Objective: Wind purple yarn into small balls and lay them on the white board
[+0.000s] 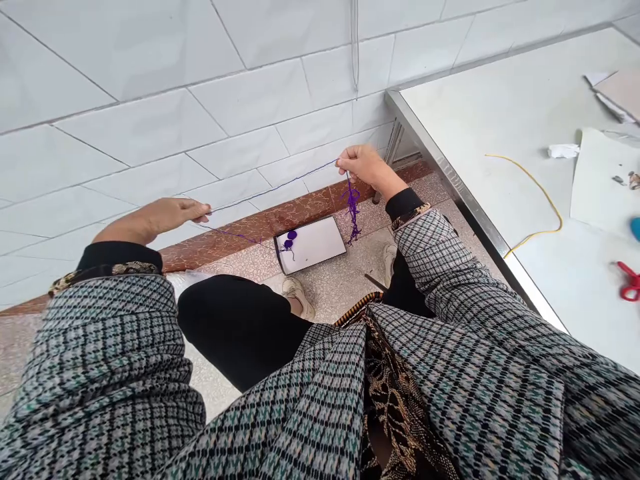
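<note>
A length of purple yarn (273,189) runs stretched between my two hands, over the floor. My left hand (163,219) pinches one end, and a loose tail droops from its fingertips toward the lower right. At the other end my right hand (367,167) is closed on the yarn, raised a little higher. Below its fingers hangs a tangled purple yarn bunch (353,208). On the floor between my feet and the wall lies a white board with a dark edge (320,245). Small purple yarn balls (289,240) rest at its left end.
To the right stands a metal-edged table (480,133). On it lie a yellow cord (545,193) hanging to the edge, red-handled scissors (631,283), crumpled white paper (563,151) and paper sheets (595,180). A white tiled wall (165,140) rises just ahead.
</note>
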`<state>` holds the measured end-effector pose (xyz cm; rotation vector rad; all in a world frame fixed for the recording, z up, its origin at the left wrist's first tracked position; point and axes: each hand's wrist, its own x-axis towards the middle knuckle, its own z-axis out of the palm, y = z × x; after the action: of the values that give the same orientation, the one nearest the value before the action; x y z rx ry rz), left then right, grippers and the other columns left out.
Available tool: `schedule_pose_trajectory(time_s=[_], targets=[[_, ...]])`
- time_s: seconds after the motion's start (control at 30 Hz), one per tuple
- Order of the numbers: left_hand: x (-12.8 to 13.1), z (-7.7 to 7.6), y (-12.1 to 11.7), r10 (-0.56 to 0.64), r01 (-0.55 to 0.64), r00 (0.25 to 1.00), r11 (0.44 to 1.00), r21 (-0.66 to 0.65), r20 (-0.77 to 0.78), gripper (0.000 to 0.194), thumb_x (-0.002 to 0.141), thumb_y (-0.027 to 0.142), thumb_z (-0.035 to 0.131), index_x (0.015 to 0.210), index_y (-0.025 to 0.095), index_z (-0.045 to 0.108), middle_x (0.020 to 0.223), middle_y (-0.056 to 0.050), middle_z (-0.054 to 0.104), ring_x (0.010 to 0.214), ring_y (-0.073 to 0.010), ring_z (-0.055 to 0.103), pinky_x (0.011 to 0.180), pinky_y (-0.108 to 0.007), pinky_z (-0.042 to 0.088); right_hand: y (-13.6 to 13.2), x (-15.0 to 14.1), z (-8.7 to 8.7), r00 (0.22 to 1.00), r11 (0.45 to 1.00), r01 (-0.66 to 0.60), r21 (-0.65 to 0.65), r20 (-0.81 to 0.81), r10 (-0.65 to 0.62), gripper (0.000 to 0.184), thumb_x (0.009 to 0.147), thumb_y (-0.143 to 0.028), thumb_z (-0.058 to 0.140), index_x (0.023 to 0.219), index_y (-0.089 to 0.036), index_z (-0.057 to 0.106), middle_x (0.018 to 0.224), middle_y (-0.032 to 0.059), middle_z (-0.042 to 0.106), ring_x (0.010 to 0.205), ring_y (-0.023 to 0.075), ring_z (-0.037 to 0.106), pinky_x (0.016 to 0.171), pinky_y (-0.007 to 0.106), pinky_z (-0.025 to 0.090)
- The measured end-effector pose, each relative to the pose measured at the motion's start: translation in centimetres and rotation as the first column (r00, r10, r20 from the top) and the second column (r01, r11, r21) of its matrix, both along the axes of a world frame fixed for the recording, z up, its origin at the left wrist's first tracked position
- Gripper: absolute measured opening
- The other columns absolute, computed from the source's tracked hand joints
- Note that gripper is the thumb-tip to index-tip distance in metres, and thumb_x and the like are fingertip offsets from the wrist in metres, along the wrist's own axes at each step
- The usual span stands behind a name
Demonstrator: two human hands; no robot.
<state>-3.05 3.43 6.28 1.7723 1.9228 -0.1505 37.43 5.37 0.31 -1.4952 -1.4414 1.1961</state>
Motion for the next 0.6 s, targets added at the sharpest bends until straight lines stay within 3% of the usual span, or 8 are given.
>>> schedule_pose_trajectory(time_s=[0.1, 0.27, 0.37, 0.43, 0.5, 0.6], targets=[[0.0, -1.6, 1.3, -0.024, 0.027, 0.999, 0.992, -0.122, 0.025, 0.015, 0.106, 0.022, 0.074, 0.116, 0.012, 0.08, 0.089, 0.006, 0.083, 0.108, -0.0162, 0.065, 0.096, -0.023, 0.048, -0.1, -0.1, -0.1, 0.999, 0.999, -0.036, -0.016, 0.03, 0.037, 0.032, 0.11, 0.0, 0.072, 0.083, -0.015, 0.063, 0.072, -0.0025, 0.066, 0.056, 0.0068, 0.049, 0.056, 0.017, 0.041], [3.1, -4.0, 2.8, -0.006, 0.01, 0.999, 0.995, -0.099, 0.044, 0.024, 0.105, 0.038, 0.069, 0.09, 0.021, 0.075, 0.101, -0.008, 0.088, 0.114, -0.0306, 0.074, 0.124, -0.048, 0.055, -0.1, 0.1, -0.7, 0.993, 0.995, -0.097, -0.008, 0.064, 0.097, 0.03, 0.11, -0.002, 0.072, 0.084, -0.014, 0.065, 0.068, -0.0044, 0.063, 0.049, 0.0049, 0.047, 0.05, 0.016, 0.034], [6.0, -5.5, 2.6, -0.077, 0.084, 0.964, 0.996, -0.016, 0.253, 0.029, 0.102, 0.043, 0.068, 0.084, 0.022, 0.079, 0.105, -0.013, 0.089, 0.117, -0.0344, 0.079, 0.132, -0.055, 0.053, 0.1, 0.6, -1.3, 0.987, 0.99, -0.139, -0.002, 0.083, 0.138, 0.027, 0.111, -0.003, 0.071, 0.086, -0.014, 0.068, 0.066, -0.0055, 0.061, 0.046, 0.0048, 0.045, 0.049, 0.016, 0.031], [8.2, -6.4, 1.9, -0.097, 0.116, 0.862, 0.993, -0.007, 0.497, 0.033, 0.102, 0.048, 0.069, 0.087, 0.022, 0.082, 0.106, -0.014, 0.09, 0.113, -0.033, 0.083, 0.13, -0.055, 0.056, 0.1, 0.8, -1.6, 0.983, 0.987, -0.159, -0.008, 0.092, 0.159, 0.027, 0.111, -0.003, 0.07, 0.086, -0.014, 0.067, 0.065, -0.0057, 0.06, 0.046, 0.0051, 0.045, 0.048, 0.016, 0.03], [10.5, -7.1, 0.7, -0.098, 0.149, 0.698, 0.989, -0.01, 0.709, 0.033, 0.101, 0.052, 0.073, 0.091, 0.022, 0.085, 0.105, -0.015, 0.09, 0.106, -0.0304, 0.085, 0.126, -0.054, 0.061, 0.0, 0.9, -1.6, 0.981, 0.985, -0.17, -0.017, 0.095, 0.171, 0.027, 0.11, -0.003, 0.068, 0.086, -0.014, 0.068, 0.063, -0.0058, 0.059, 0.046, 0.0056, 0.045, 0.048, 0.015, 0.031], [13.6, -8.7, -0.9, -0.1, 0.203, 0.494, 0.979, -0.003, 0.864, 0.032, 0.097, 0.049, 0.08, 0.105, 0.02, 0.089, 0.112, -0.016, 0.09, 0.108, -0.0293, 0.087, 0.125, -0.057, 0.064, -0.4, 0.7, -1.5, 0.981, 0.984, -0.173, -0.034, 0.082, 0.175, 0.027, 0.111, -0.001, 0.066, 0.087, -0.014, 0.069, 0.062, -0.0056, 0.058, 0.047, 0.0064, 0.045, 0.048, 0.015, 0.031]])
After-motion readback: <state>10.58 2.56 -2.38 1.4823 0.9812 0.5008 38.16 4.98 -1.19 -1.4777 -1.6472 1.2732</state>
